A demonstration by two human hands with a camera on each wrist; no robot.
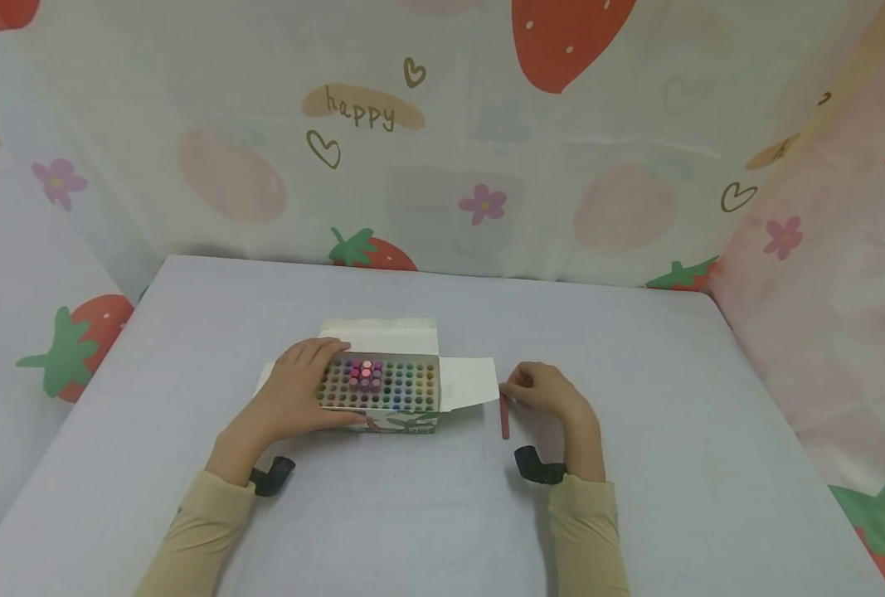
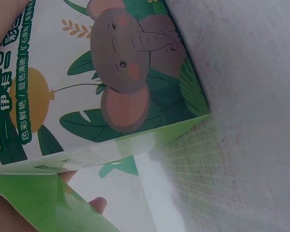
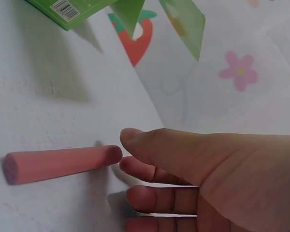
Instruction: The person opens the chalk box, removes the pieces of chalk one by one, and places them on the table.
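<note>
Gripping the carton (image 1: 412, 422) occupies the left hand (image 1: 293, 398). The right hand (image 1: 550, 391), fingers loose, could nudge the red chalk (image 3: 63, 164) rolling toward the tabletop's (image 1: 681, 481) edge.

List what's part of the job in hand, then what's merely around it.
Part of the job:
open box, gripped by the left hand
raised pink and purple sticks inside it
loose red stick at the right hand

Merely around:
white tabletop
strawberry-print cloth
black wrist pieces
</note>
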